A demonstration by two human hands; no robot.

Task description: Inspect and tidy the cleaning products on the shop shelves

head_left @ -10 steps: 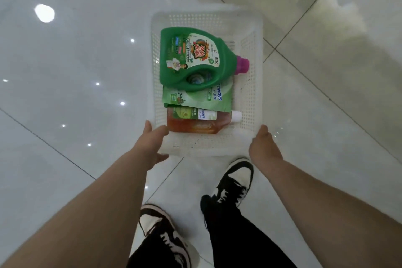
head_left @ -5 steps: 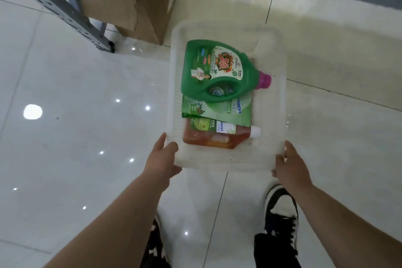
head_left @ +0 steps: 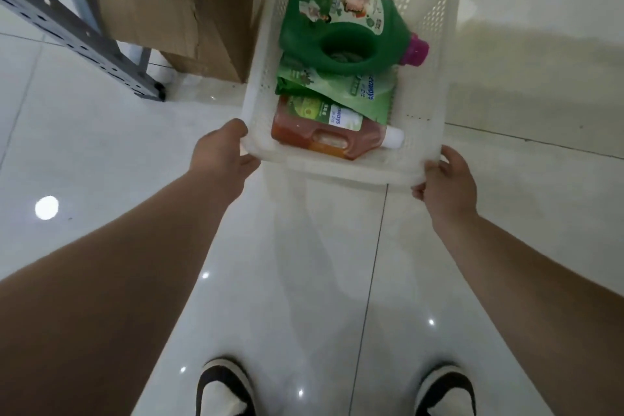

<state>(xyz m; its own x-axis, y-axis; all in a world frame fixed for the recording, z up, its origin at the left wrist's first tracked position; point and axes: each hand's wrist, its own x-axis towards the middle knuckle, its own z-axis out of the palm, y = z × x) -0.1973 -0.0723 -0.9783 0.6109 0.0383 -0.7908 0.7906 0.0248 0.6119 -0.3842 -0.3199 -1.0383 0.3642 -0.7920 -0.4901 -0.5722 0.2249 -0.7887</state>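
**A:** Where are the cleaning products?

**B:** All three lie in the white basket point(head_left: 449, 44), at 12 o'clock from the person. The green jug point(head_left: 337, 20) lies on its side at the basket's 12 o'clock end, with its pink cap toward 3 o'clock. The orange bottle point(head_left: 324, 135) lies at the 6 o'clock end, and its white cap also points to 3 o'clock. The green pouch point(head_left: 364, 94) is between them, partly under the jug.

**A:** And the hands?

**B:** The left hand point(head_left: 221, 159) grips the basket's 7 o'clock corner, with the thumb on the rim and the fingers curled underneath. The right hand point(head_left: 447, 182) holds the 5 o'clock corner in the same way. I cannot tell whether the basket touches the floor point(head_left: 101, 152).

**A:** What is around it?

**B:** A cardboard box point(head_left: 162, 20) stands just beside the basket at 9 o'clock. A grey shelf frame point(head_left: 77, 40) is at 9 o'clock of the box. Two black-and-white shoes point(head_left: 224, 388) stand at 6 o'clock on the glossy tiles.
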